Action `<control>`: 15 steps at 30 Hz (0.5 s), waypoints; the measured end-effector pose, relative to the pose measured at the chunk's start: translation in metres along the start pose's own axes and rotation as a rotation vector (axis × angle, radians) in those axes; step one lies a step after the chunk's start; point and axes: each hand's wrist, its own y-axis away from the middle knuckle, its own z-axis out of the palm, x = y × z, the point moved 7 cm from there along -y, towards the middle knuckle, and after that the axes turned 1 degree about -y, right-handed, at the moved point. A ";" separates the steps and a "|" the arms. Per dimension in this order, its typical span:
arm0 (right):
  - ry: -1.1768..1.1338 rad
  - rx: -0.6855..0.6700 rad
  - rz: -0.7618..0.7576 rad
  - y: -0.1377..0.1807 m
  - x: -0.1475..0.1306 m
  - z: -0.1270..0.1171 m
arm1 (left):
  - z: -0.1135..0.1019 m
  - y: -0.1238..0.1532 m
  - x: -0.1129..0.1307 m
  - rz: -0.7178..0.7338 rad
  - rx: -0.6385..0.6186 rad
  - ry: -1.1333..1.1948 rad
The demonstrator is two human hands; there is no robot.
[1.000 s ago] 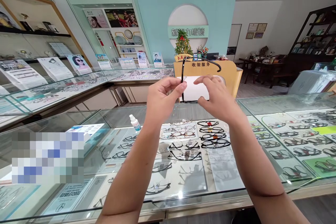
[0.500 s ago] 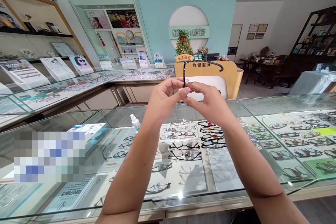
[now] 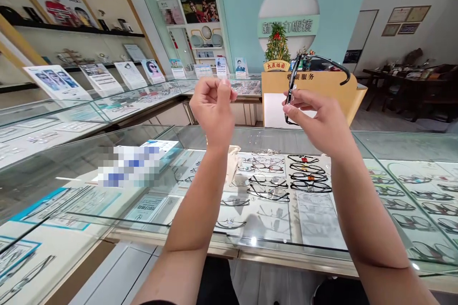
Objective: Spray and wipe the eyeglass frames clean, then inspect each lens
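Observation:
A pair of black-framed eyeglasses point(image 3: 295, 74) is pinched between the thumb and fingers of my right hand point(image 3: 317, 114), raised above the glass counter. One of its temples reaches out to the right, with a curved tip. To the left, apart from the glasses, my left hand point(image 3: 216, 105) is closed, fingers curled and thumb pressed against them. Whatever it may hold is hidden. Below both hands, several eyeglasses point(image 3: 269, 194) lie in rows in the glass display case point(image 3: 257, 243). A pale cloth point(image 3: 233, 159) is partly hidden behind my left forearm.
A printed box or leaflet point(image 3: 157, 147), partly blurred out, sits on the counter at left. Upright advertising cards point(image 3: 55, 85) line another glass counter. A wooden cashier desk point(image 3: 348, 93) with a potted plant point(image 3: 277, 45) stands ahead.
My hands have come apart: the left has let go of the glasses and moved left, while the right keeps them, farther right in view. The view has shifted left and down.

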 end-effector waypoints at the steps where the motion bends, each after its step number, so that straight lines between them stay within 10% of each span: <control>1: -0.005 0.002 0.001 0.000 -0.001 -0.001 | -0.005 0.000 -0.016 -0.019 -0.009 -0.072; 9: -0.012 -0.006 -0.056 0.000 -0.005 -0.001 | -0.098 0.035 -0.165 -0.272 0.184 -0.583; 15: 0.027 0.051 -0.074 0.002 -0.005 -0.002 | -0.123 0.076 -0.251 -0.728 -0.007 -0.806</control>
